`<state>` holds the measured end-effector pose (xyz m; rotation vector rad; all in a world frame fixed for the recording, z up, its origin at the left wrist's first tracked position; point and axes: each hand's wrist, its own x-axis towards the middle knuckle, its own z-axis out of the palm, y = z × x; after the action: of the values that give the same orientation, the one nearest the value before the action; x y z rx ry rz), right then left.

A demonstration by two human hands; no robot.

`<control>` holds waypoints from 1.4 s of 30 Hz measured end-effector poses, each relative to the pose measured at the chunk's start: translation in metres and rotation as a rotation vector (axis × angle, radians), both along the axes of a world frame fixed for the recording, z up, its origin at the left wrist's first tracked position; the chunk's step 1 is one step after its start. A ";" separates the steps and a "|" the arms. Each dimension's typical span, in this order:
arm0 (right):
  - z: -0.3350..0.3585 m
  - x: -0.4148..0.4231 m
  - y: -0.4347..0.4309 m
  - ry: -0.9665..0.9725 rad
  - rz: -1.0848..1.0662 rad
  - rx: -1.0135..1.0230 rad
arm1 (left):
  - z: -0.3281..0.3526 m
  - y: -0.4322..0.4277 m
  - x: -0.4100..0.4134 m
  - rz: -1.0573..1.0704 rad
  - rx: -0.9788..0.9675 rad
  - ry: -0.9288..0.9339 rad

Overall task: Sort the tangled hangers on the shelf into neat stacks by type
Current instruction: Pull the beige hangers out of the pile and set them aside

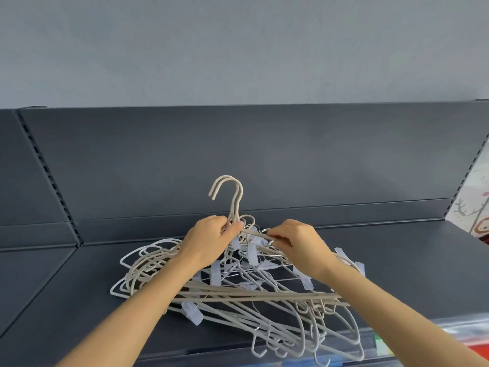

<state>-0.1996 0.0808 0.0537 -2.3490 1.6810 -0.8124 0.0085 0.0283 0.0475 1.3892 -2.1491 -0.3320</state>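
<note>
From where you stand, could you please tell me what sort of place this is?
Probably a shop: dark metal shelving with slotted uprights, a label strip on the shelf edge, and a pile of tangled hangers.

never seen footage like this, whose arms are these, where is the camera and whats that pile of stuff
There is no machine here. A person wears a wide-angle camera on the head, looking forward and down, so the two bare arms are their own. This is the only view. On the dark shelf lies a tangled pile of hangers: beige ones, thin white ones and some with pale clips. The left hand grips the necks of two beige hangers, whose hooks stand up. The right hand pinches a beige arm, seemingly theirs, in its fingers.
</note>
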 end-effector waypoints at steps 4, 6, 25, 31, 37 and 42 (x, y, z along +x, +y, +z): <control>0.010 -0.001 0.010 0.035 0.062 0.032 | 0.007 0.004 -0.005 0.075 0.065 0.109; 0.020 -0.006 0.012 0.032 0.055 0.051 | 0.009 0.005 -0.004 0.112 0.042 0.094; -0.042 -0.029 -0.054 0.350 0.007 0.427 | 0.010 0.003 0.026 0.232 -0.014 -0.092; -0.051 -0.031 -0.058 0.268 -0.001 0.386 | 0.008 0.007 0.030 0.199 0.023 -0.016; -0.049 -0.034 -0.051 0.020 -0.065 0.266 | 0.002 0.004 0.029 0.154 0.027 0.056; -0.021 -0.033 -0.039 -0.183 -0.031 0.242 | 0.003 0.002 0.021 0.166 -0.006 0.065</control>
<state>-0.2325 0.0415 0.0322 -2.0292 1.6412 -0.7558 0.0290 0.0304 0.0506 1.5206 -1.9658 -0.3025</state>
